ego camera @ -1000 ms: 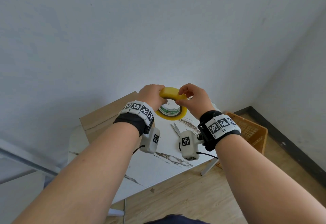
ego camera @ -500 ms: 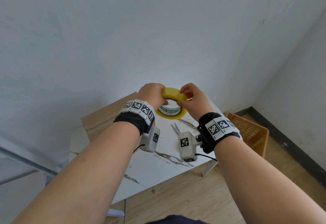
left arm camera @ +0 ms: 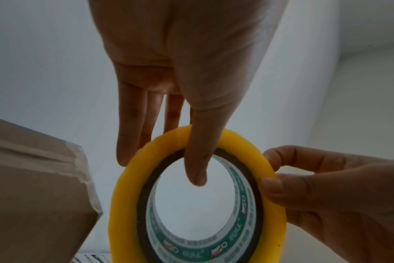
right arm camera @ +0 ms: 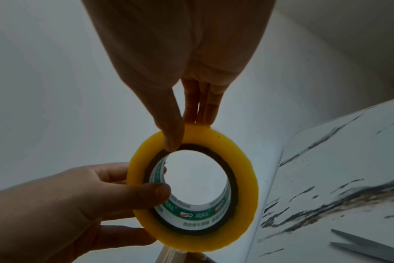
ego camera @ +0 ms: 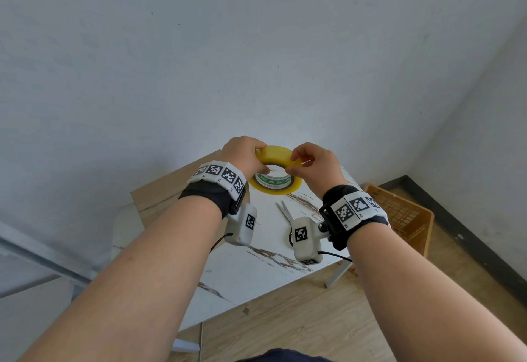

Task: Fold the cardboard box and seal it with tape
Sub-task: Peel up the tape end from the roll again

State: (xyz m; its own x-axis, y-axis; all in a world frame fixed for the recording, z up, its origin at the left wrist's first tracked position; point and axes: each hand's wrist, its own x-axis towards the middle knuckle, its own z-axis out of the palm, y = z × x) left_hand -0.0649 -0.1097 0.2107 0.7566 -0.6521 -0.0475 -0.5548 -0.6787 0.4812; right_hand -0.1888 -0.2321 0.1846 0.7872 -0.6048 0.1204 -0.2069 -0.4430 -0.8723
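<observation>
A yellow tape roll (ego camera: 275, 187) with a green-printed core is held in the air above the table by both hands. My left hand (ego camera: 251, 156) grips its left side, with the thumb hooked through the core (left arm camera: 196, 170) and the fingers behind. My right hand (ego camera: 298, 159) pinches the roll's upper right rim (right arm camera: 191, 135) between thumb and fingers. The brown cardboard box (ego camera: 159, 190) stands on the table to the left, behind my left wrist. Clear tape shows along the box edge (left arm camera: 81, 170).
Grey scissors (ego camera: 285, 210) lie on the white marbled table (ego camera: 256, 262) under my right wrist and also show in the right wrist view (right arm camera: 360, 243). An orange crate (ego camera: 399, 213) sits on the wooden floor at the right. A pale wall rises close behind the table.
Both hands still hold the roll in nearly the same place. The right fingertips have shifted slightly along the rim.
</observation>
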